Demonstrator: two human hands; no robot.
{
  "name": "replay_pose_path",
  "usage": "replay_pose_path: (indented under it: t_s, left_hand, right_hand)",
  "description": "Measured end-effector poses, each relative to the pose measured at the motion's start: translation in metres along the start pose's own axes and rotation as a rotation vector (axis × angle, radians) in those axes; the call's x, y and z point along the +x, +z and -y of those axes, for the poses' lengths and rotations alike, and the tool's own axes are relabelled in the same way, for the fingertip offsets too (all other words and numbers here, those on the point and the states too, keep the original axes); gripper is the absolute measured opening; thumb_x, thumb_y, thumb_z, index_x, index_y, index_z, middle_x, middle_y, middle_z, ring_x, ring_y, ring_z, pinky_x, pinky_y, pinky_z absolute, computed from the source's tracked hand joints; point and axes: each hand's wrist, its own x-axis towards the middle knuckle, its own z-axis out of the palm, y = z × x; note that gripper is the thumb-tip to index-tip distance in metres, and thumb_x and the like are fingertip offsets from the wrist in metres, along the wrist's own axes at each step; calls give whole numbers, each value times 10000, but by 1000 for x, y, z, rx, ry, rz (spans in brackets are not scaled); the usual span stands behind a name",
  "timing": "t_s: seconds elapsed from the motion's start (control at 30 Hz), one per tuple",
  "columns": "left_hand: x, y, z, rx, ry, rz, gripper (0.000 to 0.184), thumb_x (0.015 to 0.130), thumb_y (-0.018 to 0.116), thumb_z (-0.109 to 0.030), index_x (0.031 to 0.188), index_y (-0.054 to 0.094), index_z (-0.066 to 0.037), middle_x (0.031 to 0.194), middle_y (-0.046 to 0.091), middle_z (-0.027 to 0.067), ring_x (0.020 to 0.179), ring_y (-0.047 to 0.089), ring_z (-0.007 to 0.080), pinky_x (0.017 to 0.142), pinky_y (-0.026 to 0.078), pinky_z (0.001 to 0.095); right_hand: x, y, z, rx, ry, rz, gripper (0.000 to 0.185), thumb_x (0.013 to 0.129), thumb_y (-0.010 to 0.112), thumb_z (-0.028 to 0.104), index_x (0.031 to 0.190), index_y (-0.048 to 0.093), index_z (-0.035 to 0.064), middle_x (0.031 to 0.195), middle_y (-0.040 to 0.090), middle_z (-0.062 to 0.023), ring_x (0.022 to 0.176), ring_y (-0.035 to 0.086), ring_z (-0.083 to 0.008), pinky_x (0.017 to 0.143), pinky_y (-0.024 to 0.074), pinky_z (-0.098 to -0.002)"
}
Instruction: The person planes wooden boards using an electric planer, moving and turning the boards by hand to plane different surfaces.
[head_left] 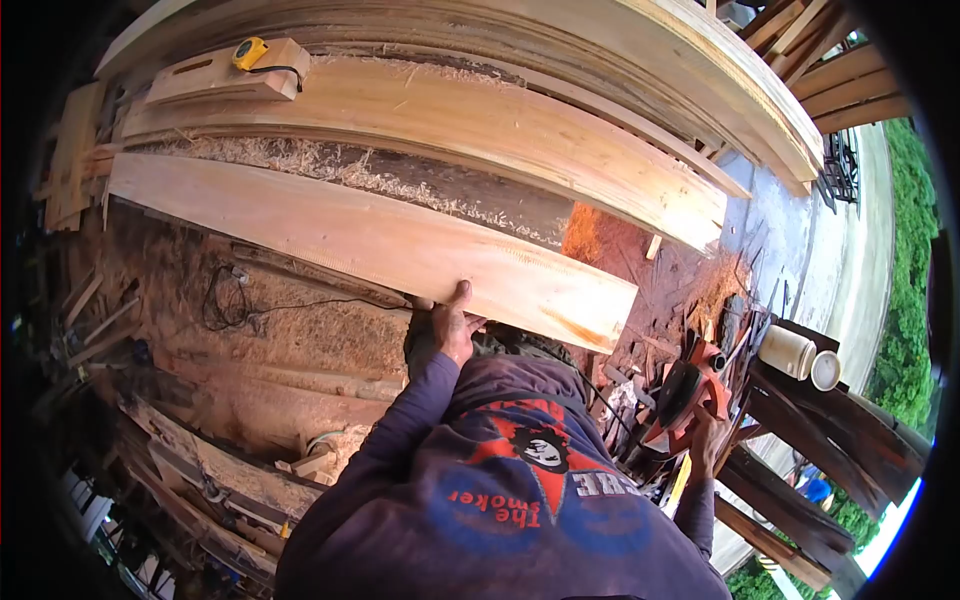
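Observation:
My left hand (456, 332) grips the near edge of a long pale wooden plank (370, 245), thumb on top and the other fingers partly hidden beneath. The plank lies lengthwise in front of my body, its right end bright in the light. Off to the right, my right hand (708, 436) is closed around a red circular saw (688, 398) with a dark round part on its side. The saw is held low, apart from the plank, among cluttered scraps.
Beyond the plank lies another long board (440, 115), with a wooden block (220, 78) and a yellow tape measure (250, 53) at its left. Shavings cover the dark beam between them. A thin cable (300, 303) trails across the sawdust. White containers (787, 352) stand at right.

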Motion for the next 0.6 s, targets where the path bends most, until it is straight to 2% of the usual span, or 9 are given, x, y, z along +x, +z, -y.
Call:
replay_pose_path:
  t_s: [0.07, 0.1, 0.17, 0.2, 0.3, 0.43, 0.5, 0.57, 0.6]
  left_hand:
    - [-19, 1, -5, -12, 111, -88, 633, 905, 776, -373, 1375, 548, -16, 1241, 652, 159, 1082, 674, 320, 846, 593, 461]
    - [-28, 2, -10, -25, 121, -95, 633, 905, 776, -373, 1375, 548, -16, 1241, 652, 159, 1082, 674, 320, 846, 593, 461]
    - [-42, -1, -23, -77, 396, -188, 606, 901, 777, -327, 1358, 551, -1, 1230, 652, 163, 1062, 676, 281, 797, 615, 428]
    - [-34, -18, -28, -66, 412, -211, 572, 905, 772, -299, 1326, 546, 15, 1240, 639, 159, 1047, 675, 272, 809, 620, 420]
    - [-20, -55, -55, -158, 561, -396, 485, 884, 796, -275, 1192, 576, 28, 1117, 671, 148, 986, 689, 278, 793, 618, 424]
    - [-22, -91, -97, -361, 553, -355, 460, 890, 796, -265, 1179, 615, 44, 1065, 697, 137, 927, 702, 270, 789, 609, 413]
    - [22, -145, -90, -351, 529, -325, 478, 954, 728, -243, 1316, 581, 33, 1217, 675, 157, 1029, 701, 274, 846, 615, 416]
    - [30, -158, -89, -388, 555, -393, 464, 947, 744, -264, 1286, 610, 23, 1185, 690, 141, 988, 712, 267, 822, 621, 417]
    - [23, -156, -90, -407, 569, -406, 437, 927, 766, -277, 1214, 659, 35, 1128, 709, 134, 938, 707, 251, 796, 606, 403]
  right_hand:
    - [6, 0, 10, 18, -50, 13, 321, 784, 696, 129, 1083, 705, 14, 741, 624, -23, 616, 568, -121, 571, 472, -304]
    - [11, 1, 16, 23, -83, 36, 314, 783, 695, 130, 1074, 704, 11, 739, 620, -21, 614, 566, -124, 568, 470, -306]
    - [22, 8, 32, 15, -174, 112, 300, 782, 692, 131, 1055, 703, 7, 735, 612, -16, 611, 561, -130, 562, 465, -308]
    - [31, 13, 42, 10, -233, 160, 293, 782, 691, 131, 1046, 703, 4, 733, 608, -14, 609, 559, -133, 559, 463, -309]
    - [67, 32, 61, -51, -452, 308, 278, 781, 699, 146, 1017, 688, -1, 717, 604, -21, 602, 554, -141, 548, 458, -322]
    - [104, 67, 95, -152, -964, 471, 277, 775, 735, 188, 936, 630, -12, 677, 611, -66, 591, 562, -166, 527, 458, -373]
    - [105, 88, 125, -200, -1149, 522, 244, 755, 733, 162, 919, 647, 2, 701, 617, -86, 592, 575, -183, 531, 467, -379]
    - [90, 107, 163, -222, -1314, 568, 187, 721, 725, 112, 882, 674, 32, 743, 629, -108, 587, 603, -220, 525, 477, -387]
    - [81, 114, 178, -230, -1366, 589, 168, 704, 721, 88, 864, 688, 47, 764, 634, -119, 584, 617, -239, 522, 483, -391]
